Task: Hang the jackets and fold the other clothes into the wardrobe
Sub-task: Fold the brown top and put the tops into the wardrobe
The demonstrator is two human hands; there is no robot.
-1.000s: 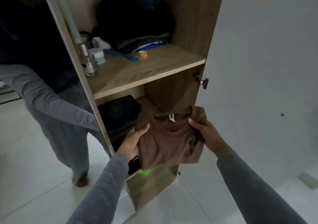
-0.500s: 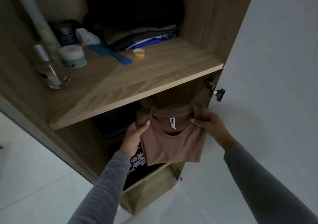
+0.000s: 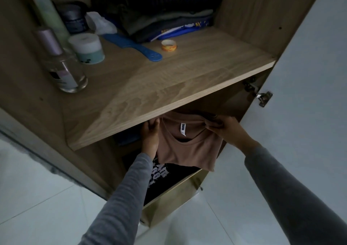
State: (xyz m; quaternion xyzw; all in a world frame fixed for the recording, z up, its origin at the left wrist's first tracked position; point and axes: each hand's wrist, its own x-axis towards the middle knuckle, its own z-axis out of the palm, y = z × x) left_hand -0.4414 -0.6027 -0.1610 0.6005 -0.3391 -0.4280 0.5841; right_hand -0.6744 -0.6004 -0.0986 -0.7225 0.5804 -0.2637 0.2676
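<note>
Both hands grasped the folded brown T-shirt (image 3: 187,150) by its two upper corners. The right hand (image 3: 229,130) pinched the cloth at the shoulder beside the neckline, and the fabric was bunched under its fingers. The left hand (image 3: 150,135) held the left edge of the shirt, with its fingertips reaching up close to the underside of the wooden shelf (image 3: 169,79); how the fingers lay under the cloth could not be seen. Both arms wore grey sleeves.

The shirt was at the mouth of the lower compartment of the wardrobe (image 3: 253,9), just below the shelf. Its neckline with a small white label (image 3: 183,129) pointed inward, and its lower hem hung over a black garment with white print (image 3: 161,175) that lay in the same compartment. A folded blue garment (image 3: 127,137) was to the left of it, deeper inside.

On the shelf above stood a clear bottle (image 3: 63,68) and a white and green jar (image 3: 88,49) near the left wall. A blue comb (image 3: 137,46) and a small orange roll of tape (image 3: 169,45) lay near them, in front of a stack of folded clothes (image 3: 169,23). The white door (image 3: 309,75) stood open on the right, on its metal hinge (image 3: 262,97).
</note>
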